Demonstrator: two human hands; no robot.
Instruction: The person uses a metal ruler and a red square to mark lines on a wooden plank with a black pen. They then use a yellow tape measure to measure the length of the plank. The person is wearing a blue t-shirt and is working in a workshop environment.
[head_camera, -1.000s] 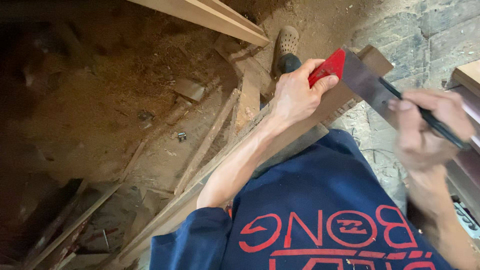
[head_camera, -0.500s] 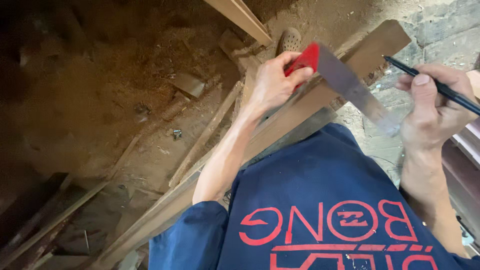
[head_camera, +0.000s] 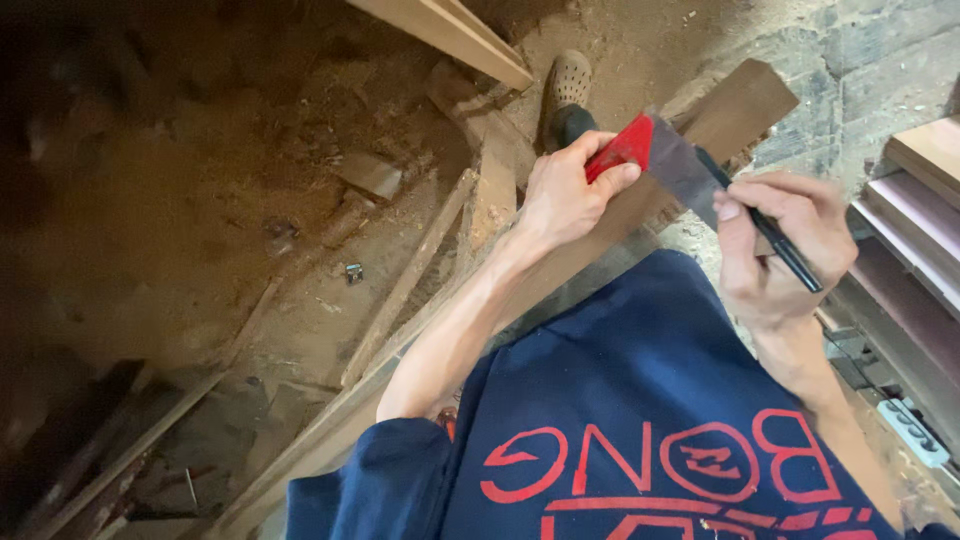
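Since half a second ago our right hand (head_camera: 775, 250) has swung left, back onto the steel blade of the try square (head_camera: 672, 165), where before it hung apart at the right edge. Nearest us, our dark blue shirt (head_camera: 640, 400) fills the lower frame. Just beyond it, our right hand pinches a black pen (head_camera: 765, 228) between thumb and fingers, its tip lying against the blade. Left of that, our left hand (head_camera: 570, 195) is curled tight around the square's red handle (head_camera: 622, 150), pressing it on the long wooden plank (head_camera: 735, 105) that runs diagonally. Farther off, our shoe (head_camera: 570, 85) stands on the sawdust-covered floor (head_camera: 250, 160) among wood offcuts (head_camera: 370, 175).
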